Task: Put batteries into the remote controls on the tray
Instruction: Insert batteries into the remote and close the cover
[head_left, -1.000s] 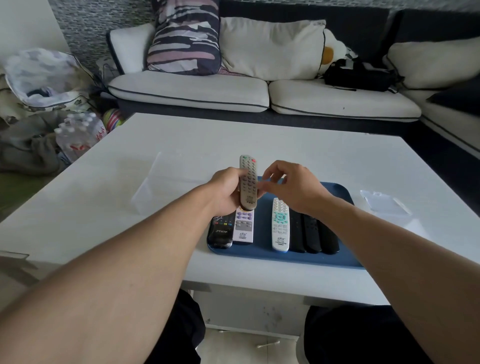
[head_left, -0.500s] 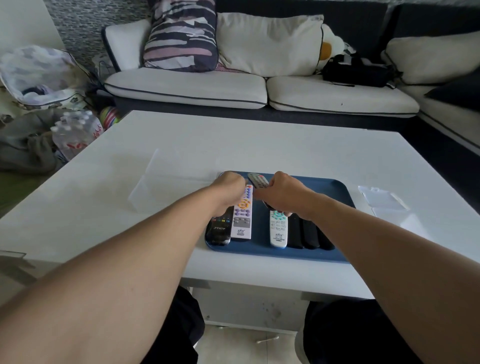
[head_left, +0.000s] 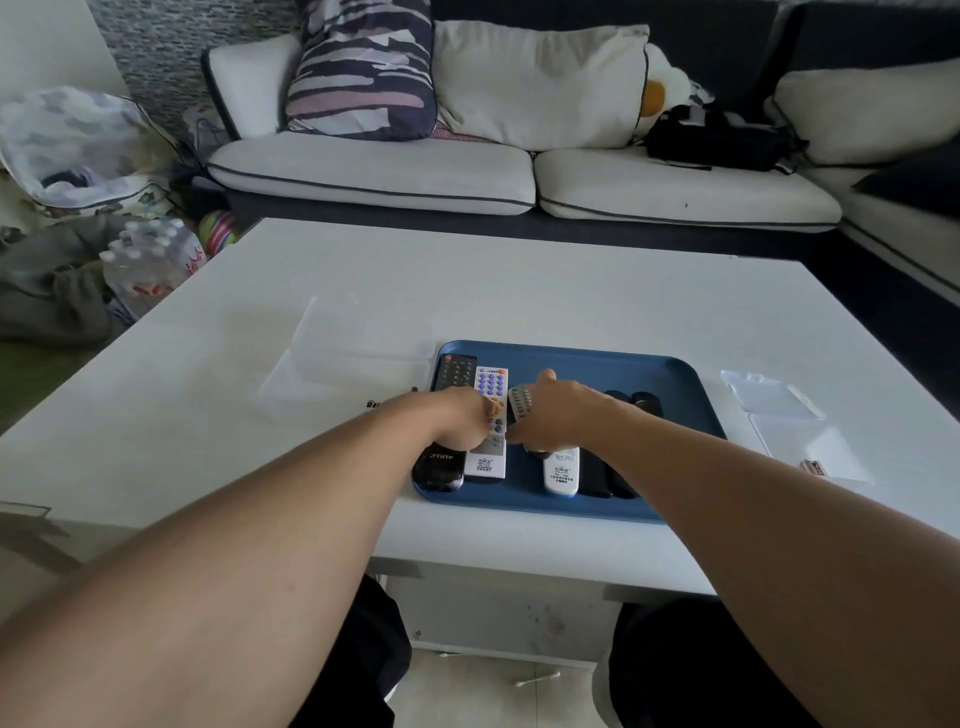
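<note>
Head view: at the far left, beside the white table (head_left: 311, 322), a pack of water bottles (head_left: 150, 262) is seen on the floor. On the table a clear plastic box (head_left: 353, 358) lies just left of the blue tray (head_left: 675, 384). At the tray's left edge a black remote (head_left: 452, 371) is laid lengthwise, with a white remote with blue buttons (head_left: 491, 384) touching its right side. The left hand (head_left: 460, 418) is held low over these two, fingers curled; whether anything is gripped cannot be told. Just beside it, the right hand (head_left: 556, 413) is curled round a grey remote (head_left: 521, 402), which is held tilted just above the tray between the white remote with blue buttons and a second white remote (head_left: 562, 470). Right of that one, several black remotes (head_left: 618, 478) are packed side by side, partly hidden by the right forearm. No batteries can be made out. Further right, off the tray, clear plastic lids (head_left: 769, 397) rest on the table. Behind the table a white sofa (head_left: 519, 176) with cushions is seen.
</note>
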